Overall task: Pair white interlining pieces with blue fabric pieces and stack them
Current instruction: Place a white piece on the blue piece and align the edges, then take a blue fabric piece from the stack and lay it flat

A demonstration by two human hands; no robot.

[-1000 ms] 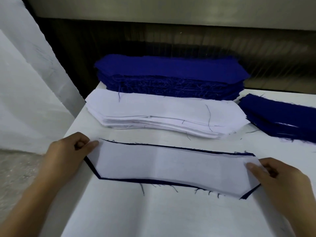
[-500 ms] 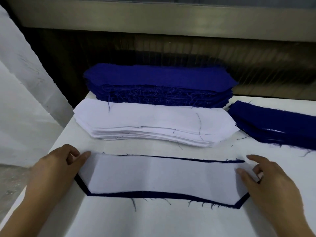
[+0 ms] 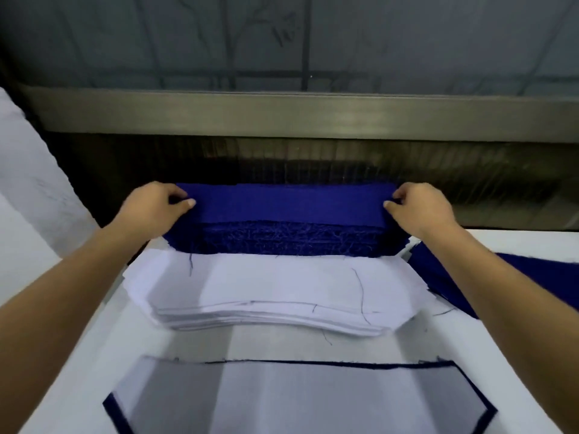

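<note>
A thick stack of blue fabric pieces (image 3: 288, 236) sits at the table's far edge. My left hand (image 3: 153, 206) pinches the left end of its top blue piece (image 3: 288, 203), and my right hand (image 3: 418, 206) pinches the right end. In front of that lies a stack of white interlining pieces (image 3: 275, 289). Nearest me, a paired piece lies flat: white interlining (image 3: 282, 399) on blue fabric, whose dark edge (image 3: 313, 362) shows around it.
A second, lower pile of blue fabric (image 3: 438, 274) lies at the right, partly behind my right forearm. The white table (image 3: 517, 364) ends at a dark machine opening under a metal bar (image 3: 297, 117). White cloth (image 3: 28, 195) hangs at left.
Both hands have let go of the paired piece near me and reached forward to the far blue stack, where they now pinch the ends of its top piece.
</note>
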